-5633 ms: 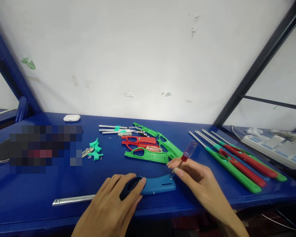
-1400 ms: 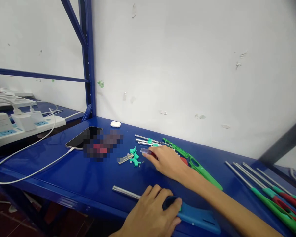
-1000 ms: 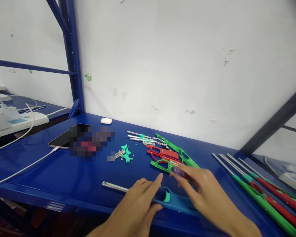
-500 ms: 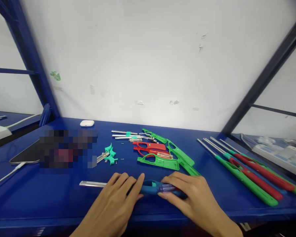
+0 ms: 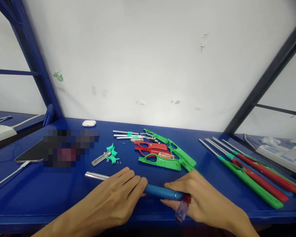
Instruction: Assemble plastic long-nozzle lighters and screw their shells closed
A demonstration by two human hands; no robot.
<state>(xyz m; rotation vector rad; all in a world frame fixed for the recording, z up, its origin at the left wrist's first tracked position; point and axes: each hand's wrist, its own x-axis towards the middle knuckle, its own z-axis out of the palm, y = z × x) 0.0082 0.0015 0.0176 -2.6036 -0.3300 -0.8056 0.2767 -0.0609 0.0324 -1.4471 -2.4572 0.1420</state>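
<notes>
A blue long-nosed lighter (image 5: 160, 192) with a metal tube (image 5: 96, 176) lies along the front of the blue shelf (image 5: 39, 194). My left hand (image 5: 118, 192) lies over the lighter's front part, fingers curled onto it. My right hand (image 5: 199, 199) grips the blue handle end. A small screwdriver (image 5: 182, 207) with a clear handle and red collar sticks out below my right fingers, tucked in that hand.
Green and red handle shells (image 5: 162, 154) and thin metal tubes (image 5: 128, 134) lie behind my hands. Teal small parts (image 5: 112, 154) sit to the left. Several assembled green and red lighters (image 5: 246, 171) lie at the right. A phone (image 5: 31, 154) with a cable and a white earbud case (image 5: 89, 123) sit at the left.
My right hand reached to the parts at the back, came back and closed on the blue lighter's handle. The lighter has turned on its side. The view swung left, then back.
</notes>
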